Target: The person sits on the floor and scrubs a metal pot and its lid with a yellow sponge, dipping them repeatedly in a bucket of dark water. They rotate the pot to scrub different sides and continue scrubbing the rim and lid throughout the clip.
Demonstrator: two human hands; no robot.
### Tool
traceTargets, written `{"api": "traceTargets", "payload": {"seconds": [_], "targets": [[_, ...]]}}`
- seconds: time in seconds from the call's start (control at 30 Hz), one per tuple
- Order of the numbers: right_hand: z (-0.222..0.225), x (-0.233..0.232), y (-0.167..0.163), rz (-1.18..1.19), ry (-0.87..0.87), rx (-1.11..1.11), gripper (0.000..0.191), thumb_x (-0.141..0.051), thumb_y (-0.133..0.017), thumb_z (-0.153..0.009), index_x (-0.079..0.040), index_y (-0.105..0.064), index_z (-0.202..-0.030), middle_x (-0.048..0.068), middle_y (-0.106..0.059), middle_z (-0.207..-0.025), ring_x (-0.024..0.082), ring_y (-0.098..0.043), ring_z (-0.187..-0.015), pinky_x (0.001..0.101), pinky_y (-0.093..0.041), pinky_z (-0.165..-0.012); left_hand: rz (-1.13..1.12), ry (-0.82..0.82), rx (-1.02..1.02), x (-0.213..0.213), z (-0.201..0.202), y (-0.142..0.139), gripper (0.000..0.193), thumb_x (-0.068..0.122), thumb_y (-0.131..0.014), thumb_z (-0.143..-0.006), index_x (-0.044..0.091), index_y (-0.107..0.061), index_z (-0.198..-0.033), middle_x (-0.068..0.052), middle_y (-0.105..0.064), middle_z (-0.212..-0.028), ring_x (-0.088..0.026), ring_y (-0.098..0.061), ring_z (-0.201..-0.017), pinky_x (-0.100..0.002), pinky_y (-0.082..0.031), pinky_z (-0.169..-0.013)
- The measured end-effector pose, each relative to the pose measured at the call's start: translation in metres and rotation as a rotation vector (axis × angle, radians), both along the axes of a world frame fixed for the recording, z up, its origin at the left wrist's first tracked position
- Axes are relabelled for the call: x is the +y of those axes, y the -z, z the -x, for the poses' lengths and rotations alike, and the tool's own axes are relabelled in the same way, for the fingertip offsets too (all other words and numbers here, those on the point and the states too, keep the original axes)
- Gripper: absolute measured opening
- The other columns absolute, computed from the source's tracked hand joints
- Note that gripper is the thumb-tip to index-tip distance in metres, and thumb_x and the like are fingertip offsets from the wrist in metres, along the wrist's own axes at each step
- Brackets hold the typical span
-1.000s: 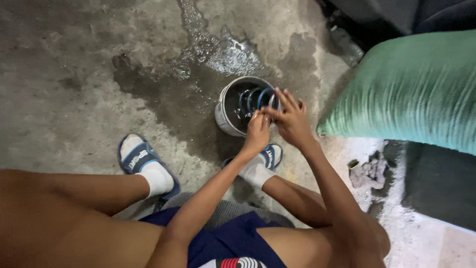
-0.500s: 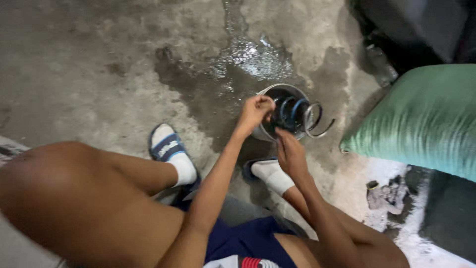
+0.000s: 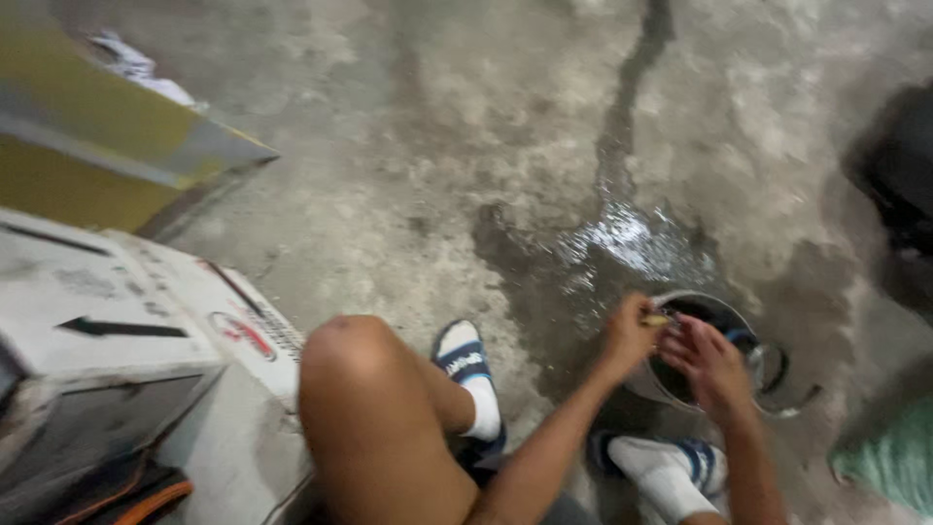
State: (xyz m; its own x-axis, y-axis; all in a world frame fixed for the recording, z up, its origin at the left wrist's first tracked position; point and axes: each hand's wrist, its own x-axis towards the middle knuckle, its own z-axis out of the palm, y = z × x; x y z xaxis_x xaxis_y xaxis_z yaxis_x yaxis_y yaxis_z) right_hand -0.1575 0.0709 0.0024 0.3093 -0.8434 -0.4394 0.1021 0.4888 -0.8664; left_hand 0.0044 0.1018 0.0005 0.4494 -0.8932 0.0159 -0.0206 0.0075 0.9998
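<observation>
A small round metal bucket (image 3: 737, 316) stands on wet concrete in front of my feet. Both my hands hover over its rim. My left hand (image 3: 630, 335) pinches a small yellowish object (image 3: 657, 319) at the bucket's near left edge. My right hand (image 3: 711, 365) is over the dark inside of the bucket, fingers curled; whether it holds anything I cannot tell. A thin wire handle (image 3: 792, 399) hangs at the bucket's right side. The picture is blurred by motion.
My bare knee (image 3: 355, 379) and blue-and-white slide sandals with white socks (image 3: 466, 365) are low in view. A white box-like casing (image 3: 126, 331) fills the left. A yellow board (image 3: 107, 146) lies upper left. A green sack (image 3: 889, 457) sits at lower right. A water puddle (image 3: 632, 243) spreads behind the bucket.
The view has swung left, so the bucket and hands now sit at lower right. The white casing and yellow board have come into sight. Both hands stay at the bucket.
</observation>
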Motion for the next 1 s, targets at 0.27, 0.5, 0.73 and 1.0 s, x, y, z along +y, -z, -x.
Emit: {"api": "traceTargets", "payload": {"seconds": [0.27, 0.5, 0.73, 1.0], "targets": [[0.041, -0.02, -0.03, 0.075, 0.031, 0.152, 0.043, -0.009, -0.064, -0.094, -0.003, -0.056, -0.136, 0.004, -0.066, -0.114, 0.015, -0.067, -0.099, 0.0304, -0.056, -0.081, 0.043, 0.48, 0.948, -0.025, 0.046, -0.006, 0.024, 0.012, -0.074, -0.099, -0.001, -0.068, -0.118, -0.011, -0.072, -0.11, -0.028, -0.069, -0.096, -0.045, -0.056, -0.08], [0.102, -0.077, -0.1, 0.081, 0.015, 0.462, 0.025, -0.015, -0.063, -0.104, -0.004, -0.066, -0.127, 0.008, -0.068, -0.109, 0.019, -0.059, -0.088, 0.0378, -0.05, -0.077, 0.143, 0.772, 1.179, -0.057, 0.034, 0.017, 0.055, 0.018, -0.081, -0.097, 0.004, -0.06, -0.145, -0.01, -0.068, -0.125, -0.023, -0.068, -0.107, -0.042, -0.056, -0.089], [0.123, -0.077, -0.18, 0.428, -0.153, 0.863, 0.024, -0.006, -0.06, -0.092, -0.005, -0.072, -0.113, 0.011, -0.069, -0.1, 0.021, -0.072, -0.081, 0.0395, -0.062, -0.073, -0.008, 0.269, -0.124, -0.018, 0.077, 0.028, 0.063, 0.043, -0.08, -0.085, 0.003, -0.063, -0.131, -0.023, -0.058, -0.134, -0.037, -0.056, -0.125, -0.046, -0.047, -0.106], [0.123, -0.067, -0.135, 0.921, -0.5, 1.225, 0.023, -0.007, -0.067, -0.088, -0.005, -0.081, -0.106, 0.016, -0.071, -0.099, 0.027, -0.068, -0.08, 0.0351, -0.055, -0.074, 0.132, 0.564, -0.487, -0.037, 0.102, 0.033, 0.047, 0.055, -0.063, -0.093, 0.024, -0.072, -0.126, -0.018, -0.052, -0.145, -0.046, -0.039, -0.137, -0.062, -0.034, -0.104]]}}
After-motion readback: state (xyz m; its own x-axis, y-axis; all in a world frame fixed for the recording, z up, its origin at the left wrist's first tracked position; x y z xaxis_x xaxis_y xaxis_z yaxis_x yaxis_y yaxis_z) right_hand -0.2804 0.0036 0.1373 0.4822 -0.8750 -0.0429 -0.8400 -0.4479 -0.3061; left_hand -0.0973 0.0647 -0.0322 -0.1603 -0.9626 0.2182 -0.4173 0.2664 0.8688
